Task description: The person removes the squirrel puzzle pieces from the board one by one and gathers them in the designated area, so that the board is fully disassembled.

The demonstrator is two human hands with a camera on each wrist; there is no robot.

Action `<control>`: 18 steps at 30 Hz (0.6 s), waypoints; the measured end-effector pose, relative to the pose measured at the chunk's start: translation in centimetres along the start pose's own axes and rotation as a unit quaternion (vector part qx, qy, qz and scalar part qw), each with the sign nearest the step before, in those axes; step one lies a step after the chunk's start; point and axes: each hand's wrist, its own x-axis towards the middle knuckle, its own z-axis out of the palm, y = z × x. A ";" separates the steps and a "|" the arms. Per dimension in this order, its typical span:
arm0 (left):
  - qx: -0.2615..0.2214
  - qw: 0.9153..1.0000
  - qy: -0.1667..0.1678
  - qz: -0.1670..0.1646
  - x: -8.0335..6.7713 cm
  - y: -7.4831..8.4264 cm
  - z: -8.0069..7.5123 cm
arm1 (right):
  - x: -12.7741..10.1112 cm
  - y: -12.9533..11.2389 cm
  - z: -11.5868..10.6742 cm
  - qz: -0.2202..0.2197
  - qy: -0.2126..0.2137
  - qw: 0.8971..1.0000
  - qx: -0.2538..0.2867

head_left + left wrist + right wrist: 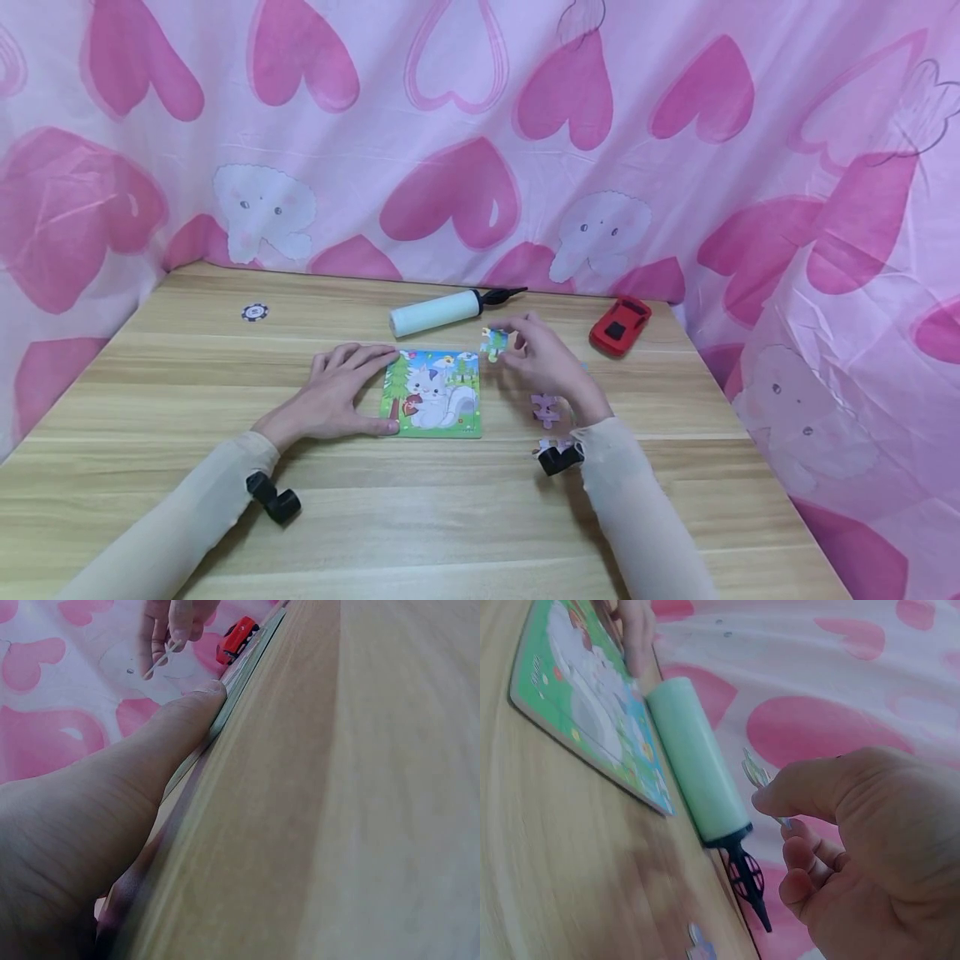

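A square puzzle board [431, 396] with a white squirrel picture lies on the table. My left hand [330, 396] rests at its left side, thumb [202, 701] on the lower left corner and fingertips at the upper left corner. Just off the board's upper right corner, my right hand [546, 360] pinches a jigsaw piece [494, 343] between thumb and fingers, raised above the table. In the right wrist view that jigsaw piece [754, 771] appears nearly edge-on. A purple jigsaw piece [546, 410] lies below the right hand, and another jigsaw piece [553, 445] is partly hidden by the wrist strap.
Behind the board lies a pale green hand pump [435, 313] with a black nozzle. A red toy car [620, 326] stands at the back right, and a poker chip [255, 312] at the back left. A pink heart-patterned curtain [450, 192] hangs along the table's far edge.
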 end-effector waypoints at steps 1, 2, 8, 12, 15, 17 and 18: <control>0.001 1.000 0.000 0.000 0.0 0.0 0.0 | -0.1 0.2 -0.2 0.002 0.003 1.000 -0.001; 0.002 1.000 0.000 0.000 0.0 0.0 0.0 | -0.2 0.4 -0.3 0.006 0.005 1.000 -0.002; 0.005 1.000 0.003 0.000 0.1 0.1 0.0 | -0.7 1.4 -1.0 0.029 0.008 1.000 -0.002; 0.006 1.000 -0.001 -0.005 0.1 0.1 0.0 | -0.8 1.7 -1.3 0.029 0.004 1.000 0.001; 0.007 1.000 -0.004 -0.007 0.1 0.1 -0.1 | -0.7 1.9 -1.2 0.033 -0.001 0.999 0.004; 0.007 1.000 -0.004 -0.008 0.1 0.1 -0.1 | -0.6 2.1 -1.0 0.039 -0.004 0.999 0.007; 0.007 1.000 -0.005 -0.008 0.1 0.1 -0.1 | -0.6 2.2 -0.9 0.043 -0.006 0.999 0.008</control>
